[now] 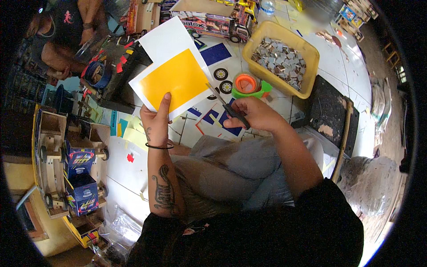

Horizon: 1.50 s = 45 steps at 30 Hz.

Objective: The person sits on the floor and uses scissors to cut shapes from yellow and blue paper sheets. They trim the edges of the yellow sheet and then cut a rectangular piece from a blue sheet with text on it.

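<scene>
Yellow bin [314, 60] holds small grey pieces [278, 58]. Toy truck [211, 24]: lettered side. Left hand [156, 118] pinches yellow-panelled white sheet [173, 80]; right hand [254, 115] curled around scissors [230, 109].

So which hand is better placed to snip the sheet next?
Probably the right hand: it holds the scissors, blades by the sheet's right edge. The left hand is holding the sheet.

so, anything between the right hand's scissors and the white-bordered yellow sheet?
Nothing visible. The scissors in the right hand have their tips at the right edge of the white-bordered yellow sheet; contact can't be told. The left hand grips its lower edge, clear of the scissors.
</scene>
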Motion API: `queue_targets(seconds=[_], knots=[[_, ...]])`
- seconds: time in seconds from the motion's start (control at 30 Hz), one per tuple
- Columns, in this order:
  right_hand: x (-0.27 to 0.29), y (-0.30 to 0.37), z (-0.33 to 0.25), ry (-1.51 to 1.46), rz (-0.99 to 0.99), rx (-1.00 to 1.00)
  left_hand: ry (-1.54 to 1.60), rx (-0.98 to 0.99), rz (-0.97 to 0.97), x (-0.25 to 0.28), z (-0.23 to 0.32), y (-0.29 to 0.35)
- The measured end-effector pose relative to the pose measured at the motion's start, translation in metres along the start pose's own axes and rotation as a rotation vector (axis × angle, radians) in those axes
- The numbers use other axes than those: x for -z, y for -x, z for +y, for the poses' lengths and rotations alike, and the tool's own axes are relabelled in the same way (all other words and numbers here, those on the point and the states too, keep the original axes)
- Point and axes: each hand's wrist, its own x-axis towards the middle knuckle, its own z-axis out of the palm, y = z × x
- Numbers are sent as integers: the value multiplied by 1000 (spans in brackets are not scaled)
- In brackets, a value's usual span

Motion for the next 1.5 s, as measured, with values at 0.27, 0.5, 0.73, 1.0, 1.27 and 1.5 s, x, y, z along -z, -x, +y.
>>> queue_targets(seconds=[0.27, 0.5, 0.73, 1.0, 1.27, 1.5], knots=[[8, 7, -5, -70, -27, -29, 207, -9, -20, 3, -5, -3], [1, 3, -2, -97, 40, 21, 67, 25, -110, -1, -2, 5], [-7, 0, -2, -116, 311, 119, 127, 24, -195, -14, -2, 13], [-11, -2, 0, -119, 421, 131, 123, -43, -180, -14, -4, 13], [-12, -4, 2, -275, 347, 149, 438, 96, -174, -24, 0, 16], [-14, 0, -4, -147, 484, 162, 281, 47, -224, -18, 0, 15]])
